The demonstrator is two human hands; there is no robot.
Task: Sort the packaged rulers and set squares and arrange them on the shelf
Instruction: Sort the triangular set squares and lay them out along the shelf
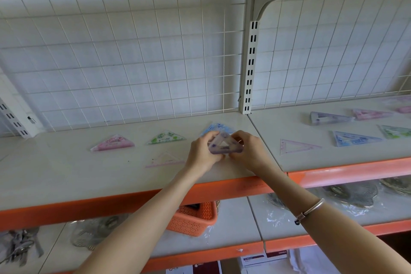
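Both my hands hold one purple packaged set square (224,147) just above the white shelf (66,176). My left hand (203,153) grips its left corner and my right hand (246,151) grips its right corner. Behind it lies a blue packaged set square (214,129), partly hidden by my fingers. To the left lie a green one (165,138) and a pink one (113,143). A clear pink-edged set square (165,160) lies in front of the green one. On the right shelf section lie another clear one (298,146), a blue pack (353,138) and a purple pack (327,118).
More packs lie at the far right: a pink one (370,114) and a green one (395,131). A wire grid (133,62) backs the shelf, with a slotted upright (250,66). An orange basket (193,218) and wrapped glass dishes (351,193) sit on the lower shelf.
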